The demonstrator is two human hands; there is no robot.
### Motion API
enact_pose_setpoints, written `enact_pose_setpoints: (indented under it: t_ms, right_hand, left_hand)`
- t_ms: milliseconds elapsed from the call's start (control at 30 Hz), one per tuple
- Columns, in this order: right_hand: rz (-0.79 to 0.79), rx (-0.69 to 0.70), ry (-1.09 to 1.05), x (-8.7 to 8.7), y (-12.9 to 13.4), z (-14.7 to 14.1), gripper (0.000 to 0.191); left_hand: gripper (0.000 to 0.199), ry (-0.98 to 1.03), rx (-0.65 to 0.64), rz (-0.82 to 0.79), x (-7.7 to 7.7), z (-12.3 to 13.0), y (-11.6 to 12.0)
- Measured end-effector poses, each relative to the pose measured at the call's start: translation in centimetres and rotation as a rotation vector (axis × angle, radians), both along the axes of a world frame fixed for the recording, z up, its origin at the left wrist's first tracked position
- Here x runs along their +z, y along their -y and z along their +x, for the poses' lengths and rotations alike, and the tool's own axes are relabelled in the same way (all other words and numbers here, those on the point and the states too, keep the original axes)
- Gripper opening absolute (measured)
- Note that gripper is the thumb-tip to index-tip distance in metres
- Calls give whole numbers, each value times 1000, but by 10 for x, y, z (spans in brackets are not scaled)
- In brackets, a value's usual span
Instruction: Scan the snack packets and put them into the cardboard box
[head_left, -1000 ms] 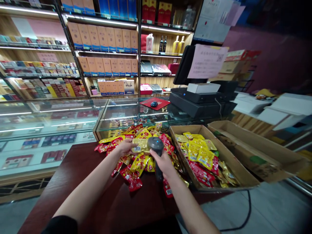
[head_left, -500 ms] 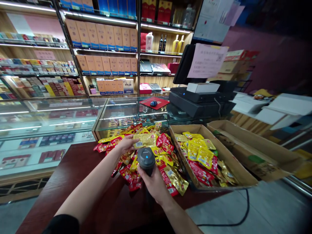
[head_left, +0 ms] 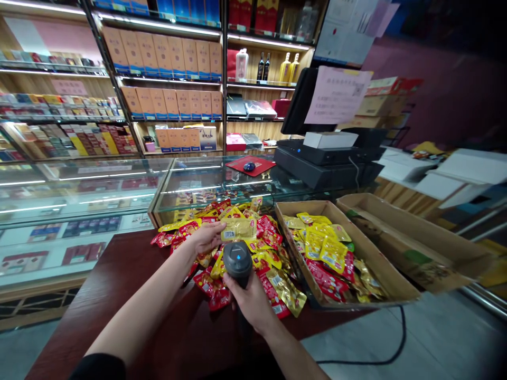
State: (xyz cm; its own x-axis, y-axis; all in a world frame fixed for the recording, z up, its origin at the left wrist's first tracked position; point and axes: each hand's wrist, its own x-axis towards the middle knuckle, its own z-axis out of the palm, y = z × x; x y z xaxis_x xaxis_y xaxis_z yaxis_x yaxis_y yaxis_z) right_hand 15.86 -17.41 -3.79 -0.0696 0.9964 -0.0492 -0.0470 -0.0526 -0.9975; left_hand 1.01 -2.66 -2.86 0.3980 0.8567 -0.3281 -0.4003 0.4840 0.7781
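Left hand (head_left: 209, 237) closed on the left end of a flat gold foil packet (head_left: 239, 229), held above a heap of red and yellow plastic packets (head_left: 214, 285); right hand (head_left: 250, 301) wrapped around a dark grey handheld scanner (head_left: 237, 258), its head near the packet. Heap lies on a dark red-brown, glossy wooden bench (head_left: 130, 285), beside an open brown cardboard box (head_left: 396, 274) of similar packets. Beyond stand a glass display counter (head_left: 190, 182), a black monitor (head_left: 299, 103) bearing a pink paper sheet (head_left: 338, 95), and lit wooden shelves (head_left: 253, 92) of boxes and bottles.
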Motion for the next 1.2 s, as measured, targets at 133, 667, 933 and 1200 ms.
enact_pose_setpoints:
  t_ms: [133,667,933,1200]
  right_hand:
    - [27,-13,24,-1,4,-1,41]
    - [-14,18,21,2,10,-6,36]
    - [106,-252,-24,21,-21,18,41]
    - [71,-411,-334,37,-42,74,49]
  left_hand:
    - [19,13,-9,35,2,-1,1]
    - [22,-27,14,35,3,-4,3]
    - [19,5,-29,65,5,-6,9]
    - [18,9,-139,43,25,47,18]
